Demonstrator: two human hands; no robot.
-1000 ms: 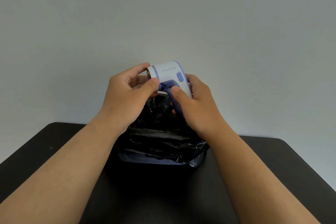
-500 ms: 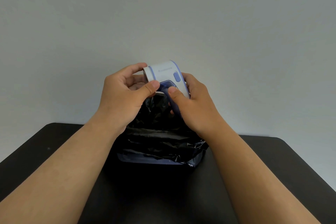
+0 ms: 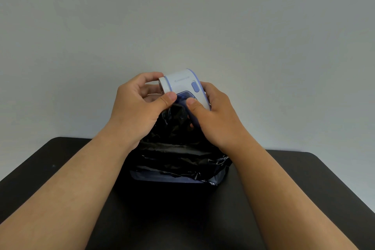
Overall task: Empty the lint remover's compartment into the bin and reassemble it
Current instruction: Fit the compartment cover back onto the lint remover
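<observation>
Nearest to me lies the matte black table with rounded corners [image 3: 60,199]; both bare forearms cross it toward the centre. On it stands the small bin lined with a crinkled black plastic bag [image 3: 178,160], a bluish wall showing under the liner at its near side.

Directly above the bin's far opening I hold the white plastic lint remover with lilac trim and an oval lilac switch [image 3: 182,83]. My left hand [image 3: 138,107] is closed around its shaving-head end, thumb pressed on the lower edge. My right hand [image 3: 215,115] is closed around the body and handle end, thumb set on the translucent blue lint compartment [image 3: 184,98]. The compartment appears seated in the body; I cannot tell whether its catch is released.

Hazards, as I judge them:
- The compartment may release abruptly under thumb pressure and drop into the bin. Cause: force without a supporting finger beneath.
- Lint may spill onto the table. Cause: drifting toward the near or far rim before separation.
- The loose liner may snag the handle. Cause: holding too low.

Beyond is only the plain grey wall [image 3: 182,16].
</observation>
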